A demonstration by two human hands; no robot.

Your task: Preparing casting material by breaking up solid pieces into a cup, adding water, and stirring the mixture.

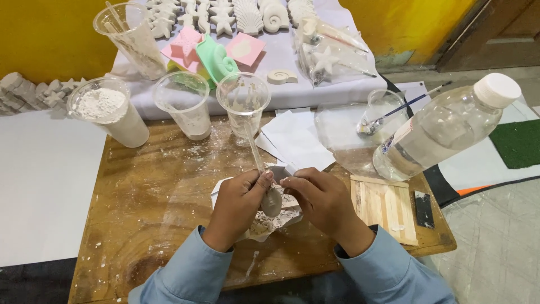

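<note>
Fingers (pixel 264 179) of the left hand (pixel 239 205) curled shut around a clear plastic spoon (pixel 264 183), thumb on the handle; the bowl, coated grey-white, points down over a crumpled paper (pixel 270 222) with white crumbs on it. Right hand (pixel 320 200) fingers pinched closed on the paper's upper edge, just beside the spoon. Both hands meet at the front-centre of the tabletop (pixel 163 197). Blue sleeves on both arms.

Tabletop: worn wood, dusted and smeared white. Along its far edge, three clear cups: one full of white powder (pixel 107 110) at left, two (pixel 183 104) near-empty with white residue. Loose white sheets (pixel 295 138) lie behind the hands. At right, a capped clear bottle (pixel 444 126) leans in, near a small cup holding a brush (pixel 385 110). Flat wooden sticks (pixel 382 205) lie side by side at the right edge.

Beyond: a second surface under pale cloth, carrying white shell and starfish casts (pixel 247 14), pink and green moulds (pixel 216 56), and a tall cup (pixel 132 39). Yellow wall behind; wooden door at upper right.
</note>
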